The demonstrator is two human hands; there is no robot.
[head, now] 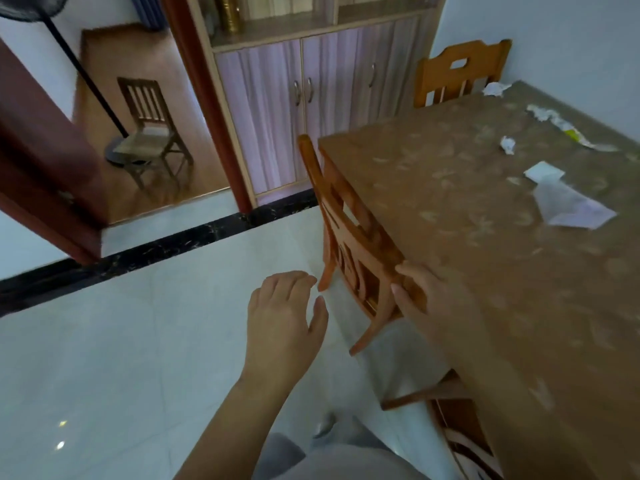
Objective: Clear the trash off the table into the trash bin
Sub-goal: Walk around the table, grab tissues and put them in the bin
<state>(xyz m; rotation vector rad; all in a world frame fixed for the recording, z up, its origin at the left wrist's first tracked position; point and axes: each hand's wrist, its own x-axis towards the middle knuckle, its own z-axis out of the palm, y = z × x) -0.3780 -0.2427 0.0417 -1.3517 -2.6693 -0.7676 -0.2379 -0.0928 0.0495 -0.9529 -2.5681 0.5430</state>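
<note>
Trash lies away from both hands.
Left hand (287, 318) loose, empty; right hand (427, 297), hold unclear, at brown patterned table (450, 202); white paper scraps (568, 202) well apart.

The worktop (450, 188) is filling the right side; a near chair (349, 233) is standing tucked against its left edge, and a far chair (460, 72) is standing at its far end; a cabinet (277, 109) is standing behind both. On the worktop's far right a crumpled paper (496, 89), a wrapper (568, 128), a small wad (508, 145) and flat papers (568, 202) are lying apart, far to near. The left hand (284, 320) is hanging over the floor left of the near chair; the right hand (426, 299) is gripping that chair's back by the worktop's edge.
</note>
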